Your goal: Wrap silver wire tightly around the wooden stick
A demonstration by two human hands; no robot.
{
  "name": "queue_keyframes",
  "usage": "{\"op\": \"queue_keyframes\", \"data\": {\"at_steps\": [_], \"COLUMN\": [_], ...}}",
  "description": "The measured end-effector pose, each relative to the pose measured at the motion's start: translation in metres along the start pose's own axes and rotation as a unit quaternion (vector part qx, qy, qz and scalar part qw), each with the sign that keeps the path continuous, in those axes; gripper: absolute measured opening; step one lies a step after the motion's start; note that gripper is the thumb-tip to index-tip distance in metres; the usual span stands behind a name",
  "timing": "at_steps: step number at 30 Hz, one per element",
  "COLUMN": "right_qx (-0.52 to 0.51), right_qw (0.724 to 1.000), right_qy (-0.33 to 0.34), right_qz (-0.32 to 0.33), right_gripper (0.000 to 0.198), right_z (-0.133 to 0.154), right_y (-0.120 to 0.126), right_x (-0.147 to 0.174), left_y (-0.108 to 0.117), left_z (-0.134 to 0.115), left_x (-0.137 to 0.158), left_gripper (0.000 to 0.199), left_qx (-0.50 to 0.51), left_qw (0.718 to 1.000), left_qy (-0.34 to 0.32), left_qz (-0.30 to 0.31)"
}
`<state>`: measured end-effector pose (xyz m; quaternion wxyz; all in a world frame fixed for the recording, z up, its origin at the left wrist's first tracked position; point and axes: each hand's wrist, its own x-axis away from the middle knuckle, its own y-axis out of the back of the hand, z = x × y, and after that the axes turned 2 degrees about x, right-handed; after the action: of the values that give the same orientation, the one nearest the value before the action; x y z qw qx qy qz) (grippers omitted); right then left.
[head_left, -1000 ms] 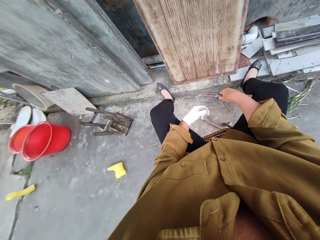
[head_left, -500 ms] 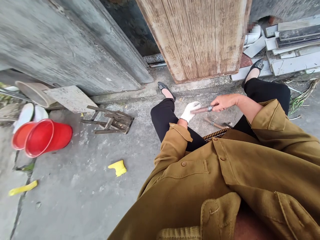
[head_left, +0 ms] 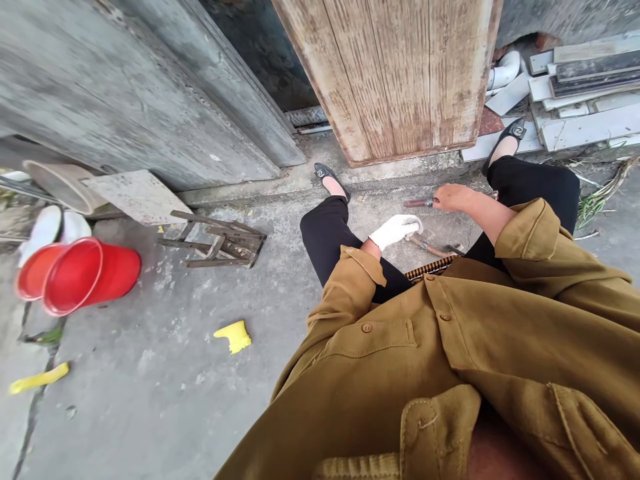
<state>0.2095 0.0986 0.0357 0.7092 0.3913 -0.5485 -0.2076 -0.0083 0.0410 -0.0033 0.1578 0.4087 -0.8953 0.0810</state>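
My right hand [head_left: 451, 198], bare, is closed round a brown handle-like stick [head_left: 418, 203] bound with wire beside the fingers. The stick's end points left, and its far side is mostly hidden by the hand. In a white glove, my left hand [head_left: 395, 232] is lower and apart from that stick. Its fingers are curled at the tips, and anything inside them is too small to make out. Just below those fingertips, a second tool [head_left: 431, 248] with a wire-bound wooden handle lies on the concrete, a dark metal part at its right end.
A wooden door panel [head_left: 400, 80] stands ahead. To the left are a small wooden stool [head_left: 225, 243] on its side, red buckets [head_left: 117, 270] and a leaning board [head_left: 143, 197]. Yellow pieces [head_left: 235, 335] lie on the concrete. Stacked tiles [head_left: 585, 127] are at right.
My gloved left hand has let go of the stick's end and moved down and right, beside the tool on the ground. My right hand has shifted slightly right and up, still gripping the stick.
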Motion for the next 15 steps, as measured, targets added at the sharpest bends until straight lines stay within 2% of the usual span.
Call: {"op": "queue_keyframes", "data": {"at_steps": [4, 7, 9, 12, 15], "right_qx": [0.017, -0.041, -0.08, -0.147, -0.233], "right_qw": [0.979, 0.953, 0.938, 0.923, 0.917], "right_qy": [0.095, 0.167, 0.208, 0.247, 0.268], "right_qz": [0.181, 0.25, 0.266, 0.255, 0.18], "right_gripper": [0.023, 0.021, 0.02, 0.012, 0.008], "right_z": [0.003, 0.004, 0.007, 0.013, 0.018], "right_y": [-0.011, -0.012, -0.009, 0.002, 0.013], "right_x": [0.004, 0.01, 0.015, 0.027, 0.039], "left_y": [0.004, 0.01, 0.014, 0.017, 0.017], "left_z": [0.002, 0.002, 0.002, 0.003, 0.005], "left_x": [0.0, 0.0, 0.0, -0.001, -0.003], "left_gripper": [0.012, 0.014, 0.017, 0.018, 0.015], "left_qx": [-0.015, -0.025, -0.025, -0.035, -0.04], "left_qw": [0.999, 0.997, 0.997, 0.995, 0.994], "left_qy": [-0.019, -0.025, -0.029, -0.03, -0.021], "left_qz": [-0.043, -0.067, -0.071, -0.085, -0.104]}}
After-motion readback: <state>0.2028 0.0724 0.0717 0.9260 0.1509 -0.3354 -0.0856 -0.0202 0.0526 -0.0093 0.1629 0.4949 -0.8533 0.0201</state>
